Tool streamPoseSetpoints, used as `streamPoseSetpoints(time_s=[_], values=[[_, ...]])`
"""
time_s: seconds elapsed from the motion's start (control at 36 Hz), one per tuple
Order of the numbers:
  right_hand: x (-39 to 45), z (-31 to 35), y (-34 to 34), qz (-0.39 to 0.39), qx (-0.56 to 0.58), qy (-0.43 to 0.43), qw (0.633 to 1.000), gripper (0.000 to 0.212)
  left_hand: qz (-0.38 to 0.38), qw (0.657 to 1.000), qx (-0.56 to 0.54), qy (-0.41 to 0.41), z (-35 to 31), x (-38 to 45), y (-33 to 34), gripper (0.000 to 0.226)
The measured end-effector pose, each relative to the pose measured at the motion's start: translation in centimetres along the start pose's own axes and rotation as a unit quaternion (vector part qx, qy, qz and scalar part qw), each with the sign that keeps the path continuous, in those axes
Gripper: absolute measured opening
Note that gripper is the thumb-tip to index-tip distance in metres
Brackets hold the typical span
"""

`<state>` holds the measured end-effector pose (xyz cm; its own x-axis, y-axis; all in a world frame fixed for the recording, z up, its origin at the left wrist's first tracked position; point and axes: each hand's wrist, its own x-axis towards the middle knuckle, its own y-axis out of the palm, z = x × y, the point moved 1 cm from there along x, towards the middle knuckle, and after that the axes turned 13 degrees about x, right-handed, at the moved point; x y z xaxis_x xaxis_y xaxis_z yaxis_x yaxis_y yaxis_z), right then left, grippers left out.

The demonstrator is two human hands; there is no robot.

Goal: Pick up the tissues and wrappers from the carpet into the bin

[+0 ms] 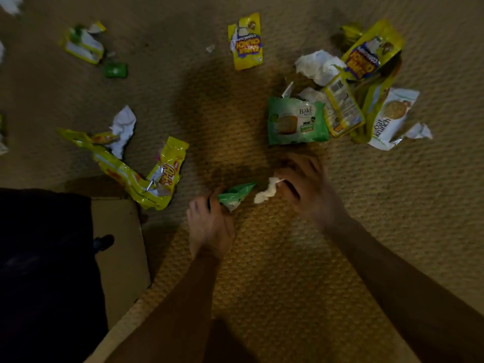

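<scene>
My left hand grips a small green wrapper just above the carpet. My right hand, blurred by motion, pinches a crumpled white tissue beside it. A green Bake Story wrapper lies just beyond my right hand, with a heap of yellow wrappers, a white tissue and an oat krunch wrapper behind it. Yellow wrappers and a crumpled tissue lie to the left. Another yellow wrapper lies at top centre.
A dark bin fills the lower left, standing on a pale board. More wrappers and a small green wrapper lie at the top left. Beige woven carpet covers the floor.
</scene>
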<state>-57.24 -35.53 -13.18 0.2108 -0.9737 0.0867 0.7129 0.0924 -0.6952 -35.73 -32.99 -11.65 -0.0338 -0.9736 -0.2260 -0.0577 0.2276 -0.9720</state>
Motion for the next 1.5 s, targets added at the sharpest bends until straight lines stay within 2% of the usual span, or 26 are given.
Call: streamPoseSetpoints(time_s=[0.19, 0.28, 0.33, 0.42, 0.5, 0.61, 0.78, 0.89, 1.08, 1.17, 1.39, 1.5], values=[[1.4, 0.4, -2.1, -0.115, 0.11, 0.145, 0.977, 0.022, 0.017, 1.0, -0.011, -0.002, 0.0, 0.1, -0.3, 0.056], [2.8, -0.1, -2.9, -0.195, 0.061, 0.142, 0.969, 0.022, 0.009, 1.0, -0.022, -0.007, 0.0, 0.0, -0.2, 0.056], [3.4, -0.1, -2.8, -0.217, 0.008, 0.121, 0.969, 0.021, 0.006, 0.999, -0.04, -0.014, 0.0, 0.0, -0.2, 0.056], [3.2, -0.4, -1.7, -0.185, -0.056, 0.116, 0.974, 0.018, 0.006, 0.999, -0.049, -0.021, 0.0, -0.2, 0.0, 0.056], [3.3, -1.0, -1.0, -0.152, -0.039, 0.112, 0.981, 0.016, -0.008, 0.999, -0.03, -0.008, 0.0, 0.0, 0.2, 0.053], [3.6, -1.3, -1.0, -0.155, -0.043, 0.125, 0.979, 0.02, -0.033, 0.999, -0.019, -0.005, 0.0, -0.1, 0.2, 0.046], [3.5, -1.3, -1.2, -0.125, -0.057, 0.157, 0.978, 0.049, -0.111, 0.994, -0.024, 0.005, 0.0, -0.2, 0.8, 0.039], [3.8, -1.1, -1.6, -0.08, -0.066, 0.152, 0.983, 0.07, -0.117, 0.993, -0.023, 0.002, 0.0, 0.0, 0.8, 0.04], [4.0, -0.7, -1.5, -0.063, -0.066, 0.185, 0.979, 0.058, -0.063, 0.998, -0.005, 0.0, 0.1, -0.1, 1.0, 0.047], [3.9, -1.0, -1.4, -0.057, -0.093, 0.173, 0.979, 0.051, -0.049, 0.999, 0.006, 0.003, 0.3, -0.2, 1.2, 0.049], [3.9, -1.3, -0.9, -0.078, -0.105, 0.156, 0.979, 0.04, -0.04, 0.999, 0.01, 0.011, 0.6, -0.2, 1.7, 0.049], [3.9, -1.4, -0.7, -0.118, -0.117, 0.147, 0.975, 0.033, -0.041, 0.999, 0.005, 0.009, 0.7, -0.3, 1.9, 0.049]])
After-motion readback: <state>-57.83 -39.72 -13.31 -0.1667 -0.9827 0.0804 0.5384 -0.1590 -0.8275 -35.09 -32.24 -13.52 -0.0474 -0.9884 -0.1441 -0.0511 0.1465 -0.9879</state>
